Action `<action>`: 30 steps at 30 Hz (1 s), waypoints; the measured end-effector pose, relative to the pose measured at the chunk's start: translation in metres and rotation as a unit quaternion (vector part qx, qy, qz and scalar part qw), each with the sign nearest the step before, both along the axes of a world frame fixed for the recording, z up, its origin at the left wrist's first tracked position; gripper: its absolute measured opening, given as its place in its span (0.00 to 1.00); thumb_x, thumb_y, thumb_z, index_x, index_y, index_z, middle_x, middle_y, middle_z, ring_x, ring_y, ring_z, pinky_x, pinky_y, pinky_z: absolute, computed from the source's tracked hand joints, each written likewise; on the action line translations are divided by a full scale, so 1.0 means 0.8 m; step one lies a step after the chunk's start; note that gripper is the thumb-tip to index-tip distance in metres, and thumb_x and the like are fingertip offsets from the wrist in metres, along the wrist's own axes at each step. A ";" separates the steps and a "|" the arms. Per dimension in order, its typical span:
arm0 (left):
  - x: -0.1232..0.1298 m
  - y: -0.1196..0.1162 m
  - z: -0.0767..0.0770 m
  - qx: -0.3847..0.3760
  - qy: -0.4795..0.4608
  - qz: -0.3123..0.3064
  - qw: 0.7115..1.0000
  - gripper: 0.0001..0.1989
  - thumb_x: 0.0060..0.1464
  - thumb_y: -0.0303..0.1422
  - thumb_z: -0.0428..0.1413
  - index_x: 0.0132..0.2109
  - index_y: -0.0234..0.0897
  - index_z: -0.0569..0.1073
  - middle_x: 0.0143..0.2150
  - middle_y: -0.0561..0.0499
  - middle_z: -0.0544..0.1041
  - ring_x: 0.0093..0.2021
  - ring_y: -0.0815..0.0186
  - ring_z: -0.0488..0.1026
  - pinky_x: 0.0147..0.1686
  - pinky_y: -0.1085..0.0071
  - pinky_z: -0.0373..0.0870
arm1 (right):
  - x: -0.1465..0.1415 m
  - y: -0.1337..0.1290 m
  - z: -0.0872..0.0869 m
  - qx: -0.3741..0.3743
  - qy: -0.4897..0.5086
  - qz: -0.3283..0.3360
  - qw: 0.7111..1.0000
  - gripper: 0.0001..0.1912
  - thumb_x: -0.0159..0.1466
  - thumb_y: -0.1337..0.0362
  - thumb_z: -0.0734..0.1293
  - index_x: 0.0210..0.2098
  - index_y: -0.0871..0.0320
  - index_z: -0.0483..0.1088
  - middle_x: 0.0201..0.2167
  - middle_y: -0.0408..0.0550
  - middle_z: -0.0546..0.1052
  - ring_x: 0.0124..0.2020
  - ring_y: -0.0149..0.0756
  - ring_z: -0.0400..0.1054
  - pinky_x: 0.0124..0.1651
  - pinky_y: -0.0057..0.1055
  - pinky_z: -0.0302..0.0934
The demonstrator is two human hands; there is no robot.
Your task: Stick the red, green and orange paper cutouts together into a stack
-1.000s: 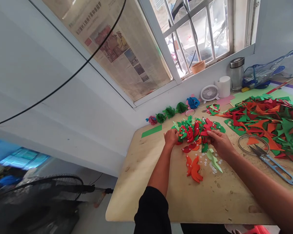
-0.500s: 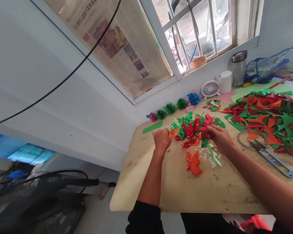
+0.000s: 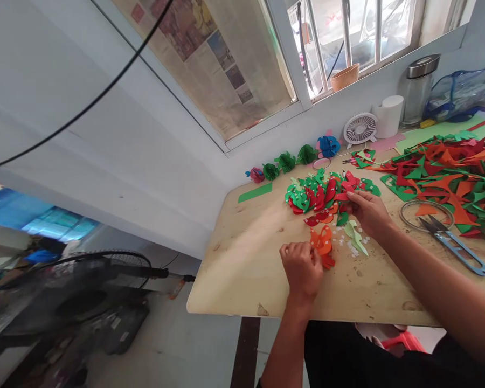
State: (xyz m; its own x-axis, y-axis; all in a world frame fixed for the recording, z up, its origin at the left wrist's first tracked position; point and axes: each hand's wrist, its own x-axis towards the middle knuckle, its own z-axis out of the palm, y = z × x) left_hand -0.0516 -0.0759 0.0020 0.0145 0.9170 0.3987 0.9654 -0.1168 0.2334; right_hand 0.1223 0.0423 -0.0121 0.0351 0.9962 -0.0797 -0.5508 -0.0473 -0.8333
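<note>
One large fan (image 3: 105, 296), dark and blurred, stands well off to the left of my left fingers (image 3: 293, 250), past the end of the worktop (image 3: 242, 258). A flat green paper strip (image 3: 254, 193) lies beyond those fingers and to their left. Behind it, along the wall, runs a row of small paper ornaments: a pink one (image 3: 256, 174), three green ones (image 3: 285, 161) and a blue one (image 3: 328, 146).

My left fingers are curled in, right up against the orange paper cutouts (image 3: 322, 242); I can't tell whether they pinch one. Farther out, between my two sets of fingers, is the heap of red and green paper cutouts (image 3: 307, 196), dotted with little white squares.

My right fingers (image 3: 354, 198) are pinching a red cutout (image 3: 341, 197) at the right side of that heap. Nearer me, just below them, sit a pale green cutout (image 3: 354, 237) and loose white squares (image 3: 341, 241). Well beyond them, by the wall, are a white mini fan (image 3: 360, 129), a white cylinder (image 3: 389, 116) and a glass jar (image 3: 418, 94) with a metal lid.

To the right of my right fingers lies a round ring (image 3: 403, 216), with thread snips (image 3: 458, 248) touching it, tips apart. Past these spreads a big pile of red, orange and green paper scraps (image 3: 448, 180).
</note>
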 end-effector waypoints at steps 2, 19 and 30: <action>0.007 -0.009 -0.013 -0.013 -0.002 -0.011 1.000 0.03 0.47 0.27 0.54 0.27 0.36 0.69 0.27 0.49 0.74 0.33 0.63 0.69 0.42 0.62 0.58 | -0.002 -0.002 0.003 0.005 -0.003 0.004 1.000 0.13 0.44 0.57 0.75 0.20 0.59 0.70 0.16 0.40 0.68 0.17 0.25 0.58 0.19 0.24 0.53; 0.030 -0.014 -0.050 0.026 -0.055 -0.028 0.998 0.10 0.45 0.39 0.59 0.32 0.37 0.70 0.36 0.47 0.71 0.40 0.60 0.66 0.43 0.61 0.62 | -0.006 -0.008 0.007 0.029 -0.013 0.016 0.999 0.13 0.44 0.57 0.75 0.19 0.59 0.69 0.15 0.39 0.66 0.17 0.24 0.58 0.19 0.24 0.53; 0.016 0.005 -0.039 0.005 -0.066 0.073 0.995 0.04 0.48 0.30 0.55 0.27 0.36 0.70 0.32 0.47 0.71 0.39 0.60 0.65 0.40 0.62 0.61 | -0.004 -0.002 0.000 0.034 -0.026 0.019 0.999 0.13 0.45 0.57 0.74 0.22 0.57 0.70 0.17 0.40 0.69 0.17 0.27 0.60 0.20 0.26 0.55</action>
State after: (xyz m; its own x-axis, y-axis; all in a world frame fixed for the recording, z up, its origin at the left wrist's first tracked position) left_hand -0.0389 -0.0719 -0.0290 -0.1709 0.9012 0.3983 0.9332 0.0183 0.3590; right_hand 0.1190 0.0406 -0.0119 -0.0004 0.9999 -0.0105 -0.5054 -0.0093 -0.8628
